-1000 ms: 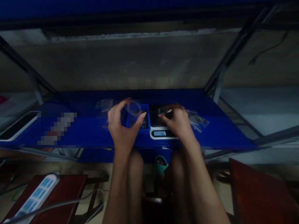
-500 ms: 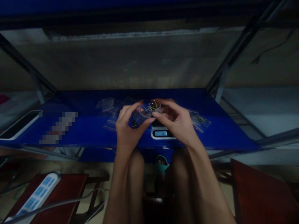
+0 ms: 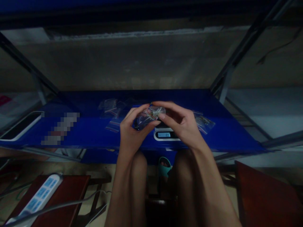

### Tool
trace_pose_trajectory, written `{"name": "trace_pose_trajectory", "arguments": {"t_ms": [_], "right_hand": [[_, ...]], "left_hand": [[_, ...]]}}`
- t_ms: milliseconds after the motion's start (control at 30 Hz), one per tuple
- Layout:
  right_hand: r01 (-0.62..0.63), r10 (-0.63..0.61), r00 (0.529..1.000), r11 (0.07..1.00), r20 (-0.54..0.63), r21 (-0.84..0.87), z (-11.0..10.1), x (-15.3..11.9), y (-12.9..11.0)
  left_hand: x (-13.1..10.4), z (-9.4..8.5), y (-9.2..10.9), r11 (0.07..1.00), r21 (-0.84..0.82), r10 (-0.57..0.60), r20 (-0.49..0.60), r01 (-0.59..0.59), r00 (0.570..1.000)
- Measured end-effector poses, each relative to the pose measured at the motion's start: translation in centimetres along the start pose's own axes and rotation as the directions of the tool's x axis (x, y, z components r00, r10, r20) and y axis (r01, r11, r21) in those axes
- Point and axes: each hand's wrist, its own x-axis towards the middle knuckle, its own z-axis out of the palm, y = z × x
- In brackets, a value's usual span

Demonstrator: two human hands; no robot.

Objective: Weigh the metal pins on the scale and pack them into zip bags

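Observation:
In front of me a small clear plastic bag (image 3: 145, 120) hangs from my left hand (image 3: 133, 123), whose thumb and fingers hold its mouth spread. My right hand (image 3: 181, 121) grips a small clear round cup (image 3: 161, 110), tipped over towards the bag's mouth. Thin small pieces show through the clear plastic, too blurred to name. Under both hands sits a white digital scale (image 3: 155, 135) with a lit display; its platform is mostly covered by my right hand. Dark small parts (image 3: 136, 125) lie beside my left fingers.
Clear zip bags (image 3: 113, 124) lie left of my hands on the blue table (image 3: 87, 126). Another zip bag with small parts (image 3: 204, 122) lies to the right. At the far left is a phone-like device (image 3: 22, 126). A power strip (image 3: 40, 195) rests on a brown stool (image 3: 63, 195).
The cup in my right hand has tipped further to the left, over the bag's mouth. My hands have come closer together. The digits on the scale's display have changed.

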Motion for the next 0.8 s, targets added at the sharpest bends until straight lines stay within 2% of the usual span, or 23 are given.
{"name": "trace_pose_trajectory", "arguments": {"t_ms": [267, 400, 700, 800], "right_hand": [[0.072, -0.072, 0.995, 0.997, -0.072, 0.003, 1.0, 0.2, 0.2], [0.060, -0.059, 0.994, 0.998, -0.088, 0.009, 1.2, 0.2, 0.2], [0.050, -0.049, 0.971, 0.999, -0.233, -0.001, 1.1, 0.2, 0.7], [0.047, -0.063, 0.946, 0.997, -0.318, -0.059, 0.4, 0.3, 1.3]], "left_hand": [[0.0, 0.3, -0.1, 0.999, -0.049, -0.016, -0.021, 0.015, 1.000], [-0.1, 0.3, -0.2, 0.994, -0.094, -0.060, -0.025, 0.057, 0.998], [-0.1, 0.3, 0.1, 0.965, -0.205, -0.171, -0.032, 0.161, 0.985], [-0.1, 0.2, 0.2, 0.944, -0.266, -0.225, -0.080, 0.197, 0.971]]}}
